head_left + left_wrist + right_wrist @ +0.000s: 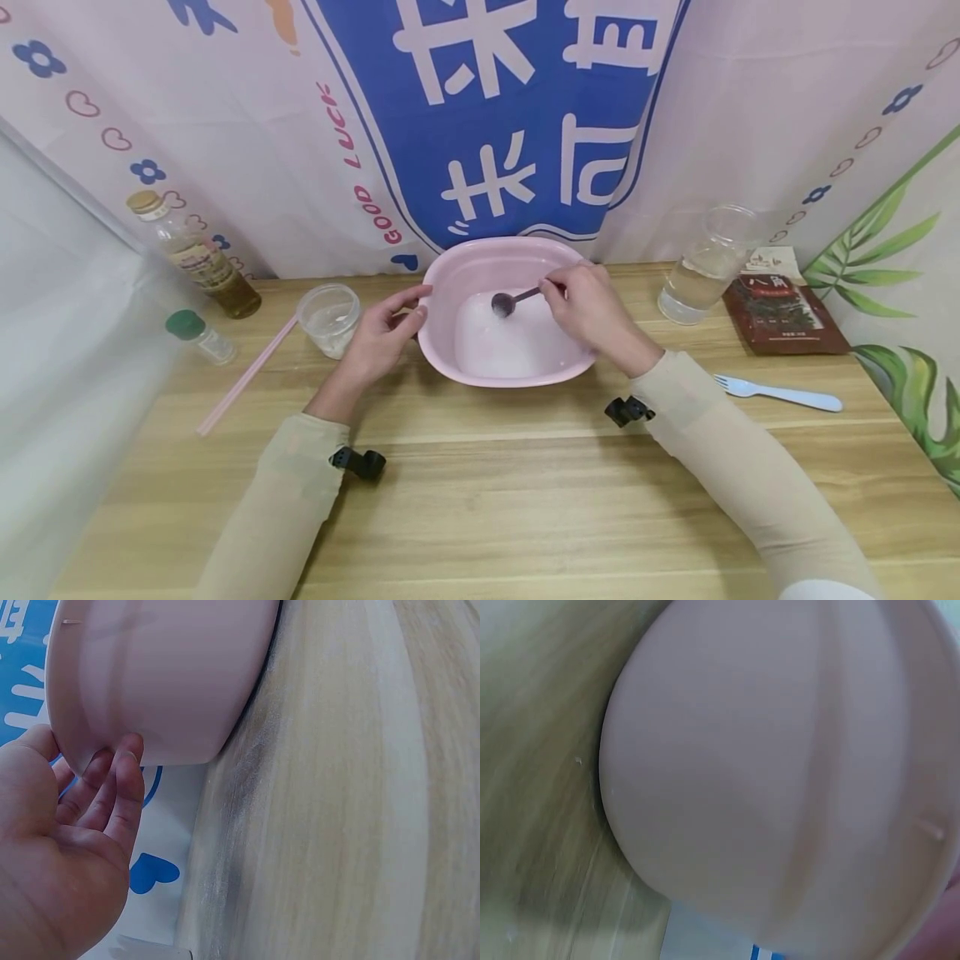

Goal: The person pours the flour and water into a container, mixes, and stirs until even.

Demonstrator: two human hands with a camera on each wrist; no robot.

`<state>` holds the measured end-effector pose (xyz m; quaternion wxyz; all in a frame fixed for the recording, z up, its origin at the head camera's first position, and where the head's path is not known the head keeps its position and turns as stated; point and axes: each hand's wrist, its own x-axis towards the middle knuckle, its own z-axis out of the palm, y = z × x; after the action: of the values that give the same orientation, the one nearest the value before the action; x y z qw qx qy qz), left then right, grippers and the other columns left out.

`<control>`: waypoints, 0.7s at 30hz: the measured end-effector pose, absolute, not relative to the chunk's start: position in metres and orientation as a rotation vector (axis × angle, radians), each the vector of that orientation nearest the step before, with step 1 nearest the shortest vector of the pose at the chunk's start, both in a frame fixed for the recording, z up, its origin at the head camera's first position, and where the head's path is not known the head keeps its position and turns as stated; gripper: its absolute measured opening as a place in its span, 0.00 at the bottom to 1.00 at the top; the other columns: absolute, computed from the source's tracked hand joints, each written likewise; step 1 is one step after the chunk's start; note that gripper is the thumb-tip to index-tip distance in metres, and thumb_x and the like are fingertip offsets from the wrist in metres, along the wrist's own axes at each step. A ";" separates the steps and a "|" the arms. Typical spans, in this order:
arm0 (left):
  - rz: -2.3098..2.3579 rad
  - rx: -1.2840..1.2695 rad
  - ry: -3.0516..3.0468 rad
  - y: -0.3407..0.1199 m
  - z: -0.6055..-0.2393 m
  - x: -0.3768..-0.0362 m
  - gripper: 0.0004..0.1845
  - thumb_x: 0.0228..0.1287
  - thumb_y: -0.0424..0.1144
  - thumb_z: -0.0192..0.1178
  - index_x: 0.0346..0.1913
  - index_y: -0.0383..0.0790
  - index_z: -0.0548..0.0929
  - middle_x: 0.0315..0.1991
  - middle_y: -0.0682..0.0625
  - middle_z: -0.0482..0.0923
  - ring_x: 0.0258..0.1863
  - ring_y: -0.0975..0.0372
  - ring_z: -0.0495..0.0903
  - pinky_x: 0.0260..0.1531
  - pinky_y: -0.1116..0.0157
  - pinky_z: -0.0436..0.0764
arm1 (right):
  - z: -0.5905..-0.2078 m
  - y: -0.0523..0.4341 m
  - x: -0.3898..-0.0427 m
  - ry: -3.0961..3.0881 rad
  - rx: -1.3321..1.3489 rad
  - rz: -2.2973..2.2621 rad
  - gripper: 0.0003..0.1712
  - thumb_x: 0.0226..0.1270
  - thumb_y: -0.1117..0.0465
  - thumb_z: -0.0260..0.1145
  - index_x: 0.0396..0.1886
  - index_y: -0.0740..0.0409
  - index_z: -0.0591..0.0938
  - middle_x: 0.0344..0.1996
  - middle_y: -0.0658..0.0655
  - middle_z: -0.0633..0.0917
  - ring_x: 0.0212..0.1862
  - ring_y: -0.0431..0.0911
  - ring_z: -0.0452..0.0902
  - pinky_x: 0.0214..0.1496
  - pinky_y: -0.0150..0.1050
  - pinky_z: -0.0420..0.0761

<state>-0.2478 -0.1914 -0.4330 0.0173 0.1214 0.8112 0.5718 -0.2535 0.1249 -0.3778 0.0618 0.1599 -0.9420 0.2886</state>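
A light wooden bench (480, 500) holds a pink basin (457, 350) at its centre. To the left sit a clear plastic cup (328, 318), a pink straw (243, 379), 1 green-capped shaker (198, 335) and an oil bottle (198, 258). To the right: a clear pitcher (705, 271), a dark red packet (783, 315) and a pale blue fork (776, 393).

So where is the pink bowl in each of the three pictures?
Head: the pink bowl sits mid-table, between both hands.
Left wrist: its outer wall fills the upper left, with the left hand touching it.
Right wrist: its outer wall fills most of the picture.
Shared landmark: the wooden table.
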 end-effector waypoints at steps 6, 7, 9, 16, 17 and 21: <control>1.771 0.377 2.527 -0.191 -0.433 -0.248 0.23 0.84 0.37 0.57 0.75 0.35 0.77 0.58 0.32 0.79 0.39 0.69 0.87 0.42 0.72 0.88 | -0.379 0.128 -0.257 -2.894 0.456 0.854 0.17 0.84 0.59 0.61 0.45 0.65 0.91 0.33 0.62 0.91 0.45 0.58 0.78 0.69 0.57 0.72; 1.768 0.375 2.528 -0.191 -0.433 -0.248 0.23 0.84 0.38 0.57 0.75 0.35 0.77 0.58 0.32 0.79 0.39 0.69 0.87 0.42 0.72 0.88 | -0.379 0.128 -0.258 -2.896 0.477 0.846 0.16 0.84 0.60 0.61 0.45 0.66 0.91 0.33 0.62 0.91 0.44 0.58 0.79 0.69 0.57 0.72; 1.763 0.372 2.531 -0.190 -0.433 -0.248 0.23 0.84 0.38 0.57 0.75 0.35 0.77 0.58 0.32 0.79 0.39 0.69 0.87 0.42 0.73 0.88 | -0.380 0.127 -0.257 -2.901 0.516 0.832 0.16 0.83 0.60 0.62 0.45 0.66 0.92 0.35 0.62 0.92 0.43 0.57 0.80 0.67 0.56 0.71; 1.749 0.370 2.536 -0.191 -0.433 -0.248 0.23 0.84 0.38 0.56 0.76 0.36 0.77 0.59 0.33 0.78 0.40 0.70 0.87 0.43 0.73 0.88 | -0.377 0.124 -0.253 -2.887 0.624 0.905 0.15 0.84 0.60 0.62 0.48 0.62 0.93 0.40 0.60 0.93 0.42 0.54 0.81 0.62 0.53 0.76; 1.747 0.371 2.536 -0.191 -0.433 -0.248 0.23 0.84 0.38 0.56 0.76 0.36 0.77 0.59 0.33 0.78 0.40 0.70 0.87 0.43 0.73 0.88 | -0.376 0.123 -0.252 -2.891 0.650 0.914 0.14 0.83 0.60 0.63 0.48 0.62 0.93 0.40 0.60 0.93 0.42 0.53 0.81 0.60 0.52 0.77; 1.749 0.377 2.533 -0.191 -0.433 -0.248 0.23 0.84 0.38 0.56 0.76 0.35 0.77 0.59 0.32 0.78 0.40 0.69 0.87 0.43 0.72 0.89 | -0.375 0.120 -0.250 -2.885 0.785 0.881 0.13 0.81 0.59 0.66 0.47 0.61 0.93 0.41 0.58 0.93 0.46 0.53 0.83 0.58 0.50 0.79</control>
<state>-0.2478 -0.1914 -0.4326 0.0203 0.1217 0.8167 0.5638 -0.2503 0.1202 -0.3754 0.0122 0.2519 -0.9254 0.2828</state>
